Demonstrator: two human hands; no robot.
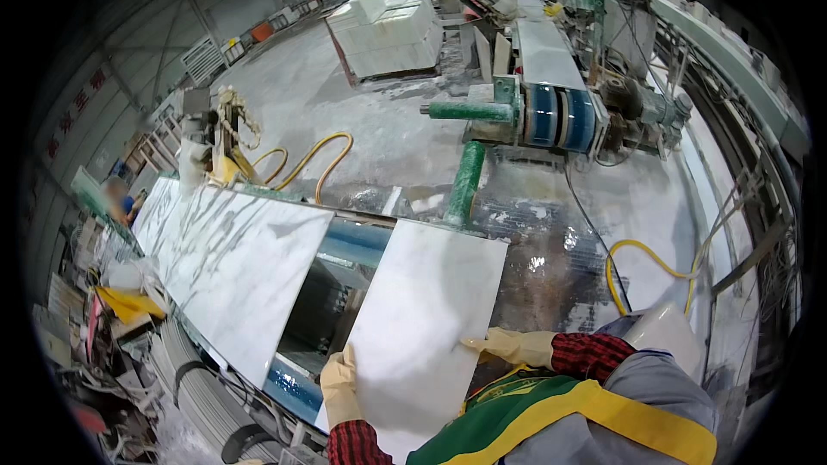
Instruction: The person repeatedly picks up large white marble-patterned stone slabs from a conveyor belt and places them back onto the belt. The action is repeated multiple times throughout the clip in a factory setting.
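A white marble slab (424, 306) with faint grey marks lies lengthwise in front of me, its far end on a roller conveyor. My left hand (339, 381), in a cream rubber glove, grips the slab's left edge near my body. On the opposite edge, a little farther out, my right hand (510, 346) holds it in a matching glove, thumb over the top face; the fingers beneath are hidden. To the left lies a wider marble slab (237, 263) with dark grey veins. Between the two slabs, a gap shows the conveyor's blue rollers (353, 241).
A green post (466, 182) stands just beyond the slab. Farther off are a second conveyor with blue rollers (541, 114) and a stack of white blocks (388, 39). Yellow hose (633, 245) lies on the wet floor at right. Bundled grey strips (211, 392) lie at lower left; a person (121, 200) is beyond.
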